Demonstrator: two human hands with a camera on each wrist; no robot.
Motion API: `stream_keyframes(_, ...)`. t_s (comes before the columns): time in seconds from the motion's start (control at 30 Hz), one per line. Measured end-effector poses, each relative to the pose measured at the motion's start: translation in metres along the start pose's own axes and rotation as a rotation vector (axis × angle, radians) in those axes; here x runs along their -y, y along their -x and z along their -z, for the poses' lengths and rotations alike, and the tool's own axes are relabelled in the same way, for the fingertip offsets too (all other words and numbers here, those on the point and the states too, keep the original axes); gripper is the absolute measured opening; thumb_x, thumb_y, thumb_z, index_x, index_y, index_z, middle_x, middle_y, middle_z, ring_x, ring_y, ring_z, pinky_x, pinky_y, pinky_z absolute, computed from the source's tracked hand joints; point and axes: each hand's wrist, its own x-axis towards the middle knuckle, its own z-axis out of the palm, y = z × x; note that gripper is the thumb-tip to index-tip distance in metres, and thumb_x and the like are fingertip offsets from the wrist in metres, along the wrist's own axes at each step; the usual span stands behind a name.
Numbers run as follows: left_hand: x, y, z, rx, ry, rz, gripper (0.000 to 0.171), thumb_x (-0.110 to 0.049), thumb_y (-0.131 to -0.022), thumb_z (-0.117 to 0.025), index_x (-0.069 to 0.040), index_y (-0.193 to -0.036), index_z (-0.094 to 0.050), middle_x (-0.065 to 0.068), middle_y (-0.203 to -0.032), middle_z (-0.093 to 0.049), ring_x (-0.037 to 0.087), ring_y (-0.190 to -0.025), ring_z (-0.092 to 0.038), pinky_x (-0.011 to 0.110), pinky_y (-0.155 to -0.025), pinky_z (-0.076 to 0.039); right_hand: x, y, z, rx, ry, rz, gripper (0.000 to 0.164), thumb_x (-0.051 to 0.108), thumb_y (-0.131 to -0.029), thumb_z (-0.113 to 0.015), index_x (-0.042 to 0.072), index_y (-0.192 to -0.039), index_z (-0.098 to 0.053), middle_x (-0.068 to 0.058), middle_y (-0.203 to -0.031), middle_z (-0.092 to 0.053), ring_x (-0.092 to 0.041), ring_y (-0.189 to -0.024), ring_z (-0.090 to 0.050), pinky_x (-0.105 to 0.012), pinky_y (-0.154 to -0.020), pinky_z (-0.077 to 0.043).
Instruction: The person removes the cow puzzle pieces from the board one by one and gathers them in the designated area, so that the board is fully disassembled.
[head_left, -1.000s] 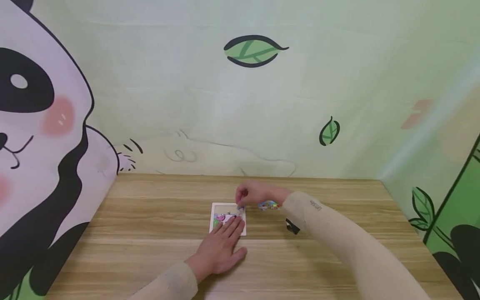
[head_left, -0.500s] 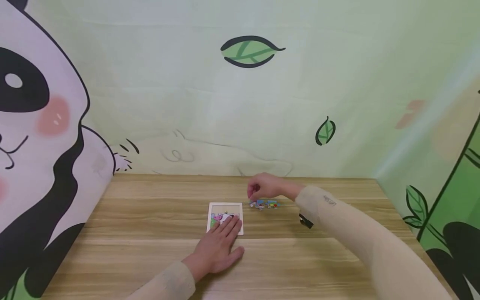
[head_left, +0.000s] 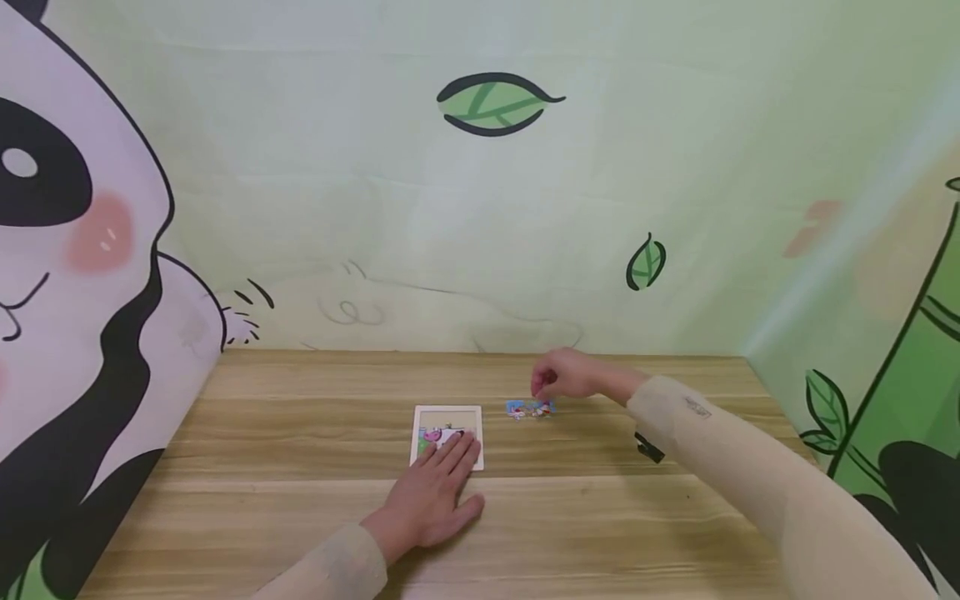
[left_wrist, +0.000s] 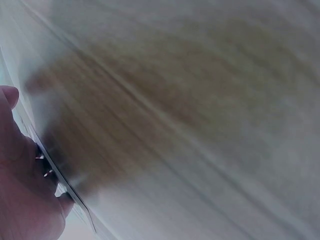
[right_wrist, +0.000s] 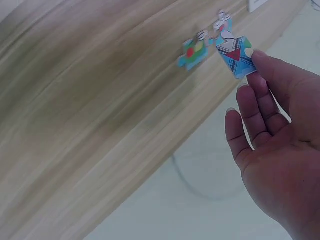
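My left hand (head_left: 435,492) lies flat with straight fingers across the lower right of a small white-rimmed jigsaw tray (head_left: 448,407). A pink cartoon figure shows in the tray beside the fingers, and its upper strip is bare beige. In the left wrist view, part of the left hand (left_wrist: 25,180) shows over the tray's thin edge (left_wrist: 60,175). To the tray's right, my right hand (head_left: 566,373) is over the loose pieces (head_left: 517,408). The right wrist view shows its thumb and fingers pinching a blue jigsaw piece (right_wrist: 236,56) with red and dark lattice print.
Near the pinched piece lie a green piece (right_wrist: 192,53) with a red dot and another blue-and-white piece (right_wrist: 222,22). The wooden table (head_left: 300,533) meets a printed wall sheet (head_left: 375,208) at its far edge. A black device (head_left: 648,447) sits under the right sleeve.
My right hand has moved right, from the tray's upper right corner to the far end of the loose pieces. The left hand stays on the tray. The head view has shifted slightly.
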Motion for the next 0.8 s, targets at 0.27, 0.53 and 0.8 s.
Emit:
stream_keyframes(0.27,0.000,0.001,0.000,-0.009,0.010,-0.005,0.075,-0.048,-0.108,-0.047,-0.002,-0.165,-0.036,0.015,-0.174,-0.032,0.034,-0.159,-0.032,0.054,-0.128,-0.031,-0.015,0.014,0.001,0.014,0.008,0.008,0.006,0.001,-0.096,-0.074,0.002,-0.091,-0.074,-0.001,-0.086,-0.071,-0.004,-0.078,-0.058,-0.023,-0.076,-0.052)
stream_keyframes(0.53,-0.001,0.002,0.002,-0.011,0.013,-0.010,0.074,-0.047,-0.108,-0.047,0.000,-0.165,-0.037,0.016,-0.173,-0.033,0.034,-0.159,-0.033,0.055,-0.128,-0.031,-0.027,0.020,0.000,0.029,0.044,-0.001,0.006,-0.002,-0.092,-0.073,0.004,-0.090,-0.075,0.000,-0.086,-0.069,-0.005,-0.078,-0.057,-0.024,-0.075,-0.052)
stream_keyframes(0.8,-0.001,0.002,0.002,-0.016,0.010,-0.012,0.074,-0.047,-0.108,-0.048,-0.001,-0.165,-0.036,0.015,-0.173,-0.033,0.034,-0.159,-0.033,0.054,-0.128,-0.031,-0.034,0.020,-0.005,0.010,0.088,-0.014,0.007,-0.002,-0.092,-0.074,0.005,-0.092,-0.075,0.001,-0.087,-0.070,-0.007,-0.080,-0.059,-0.027,-0.078,-0.054)
